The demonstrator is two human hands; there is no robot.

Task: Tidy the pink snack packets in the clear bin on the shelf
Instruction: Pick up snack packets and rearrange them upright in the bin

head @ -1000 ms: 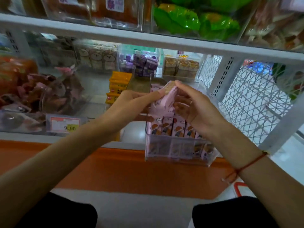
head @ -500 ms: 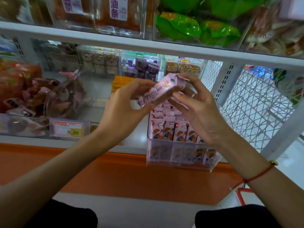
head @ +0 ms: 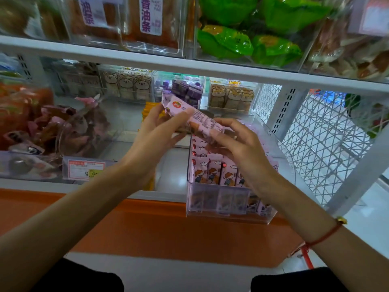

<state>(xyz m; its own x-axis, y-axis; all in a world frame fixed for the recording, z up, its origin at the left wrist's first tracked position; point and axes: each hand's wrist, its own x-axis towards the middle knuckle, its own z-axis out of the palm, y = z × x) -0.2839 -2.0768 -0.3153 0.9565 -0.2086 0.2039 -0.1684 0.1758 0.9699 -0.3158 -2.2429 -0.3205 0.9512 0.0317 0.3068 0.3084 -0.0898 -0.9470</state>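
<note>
Both forearms reach forward from the lower corners of the view and meet above the clear bin (head: 229, 204), which stands at the front edge of the white shelf (head: 172, 165).

Left hand (head: 154, 134): raised, thumb side uppermost, fingers curled round the upper left end of one pink snack packet (head: 194, 116). The thumb lies on the packet's near face; the other fingers pass behind it.

Right hand (head: 237, 144): back of the hand toward the camera, fingers bent, fingertips (head: 215, 133) pinching the packet's lower right end. A red cord bracelet (head: 322, 238) sits on that wrist.

The held packet is clear of the bin, above its rear half. Its long axis runs diagonally, from upper left, the far end, down to lower right. The printed face is turned up toward the camera, with a red round mark near the upper left end and small print toward the middle.

The remaining pink packets (head: 214, 171) stand upright in close rows inside the bin, long axes vertical, cartoon faces toward the front. Part of the right-hand rows is hidden behind the right hand.

A price tag (head: 86, 170) hangs at the shelf edge to the left.
</note>
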